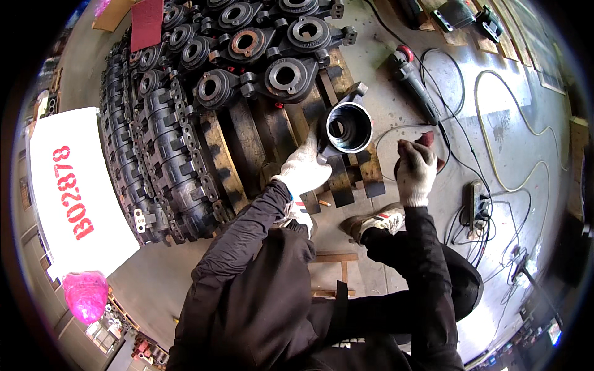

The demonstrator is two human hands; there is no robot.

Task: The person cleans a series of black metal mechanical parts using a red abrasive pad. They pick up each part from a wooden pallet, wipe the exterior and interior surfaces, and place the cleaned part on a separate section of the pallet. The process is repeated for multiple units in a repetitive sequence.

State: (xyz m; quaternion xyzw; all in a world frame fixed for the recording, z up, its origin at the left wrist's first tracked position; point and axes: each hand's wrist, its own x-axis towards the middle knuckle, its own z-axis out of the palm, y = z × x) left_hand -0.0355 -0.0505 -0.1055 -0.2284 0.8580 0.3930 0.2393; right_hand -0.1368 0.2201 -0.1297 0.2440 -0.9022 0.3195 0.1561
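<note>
A black metal housing (365, 137) with a wide round bore stands at the near right corner of the wooden pallet, its shiny open end facing up. My left hand (306, 168), in a white knit glove, is closed on the housing's left side, its fingertips partly hidden. To the right, apart from the housing, my right hand (416, 176) is also gloved and closed. It grips a crumpled dark red rag-like piece (426, 138), which pokes out above the fingers; the rest of it is hidden.
Several black castings with round bores (288, 75) stand on the pallet (221, 164), beside rows of black linked parts (170, 139). An angle grinder (413, 86) lies on the floor among cables. A power strip (477, 207) is at right, a small wooden stool (334, 257) below me.
</note>
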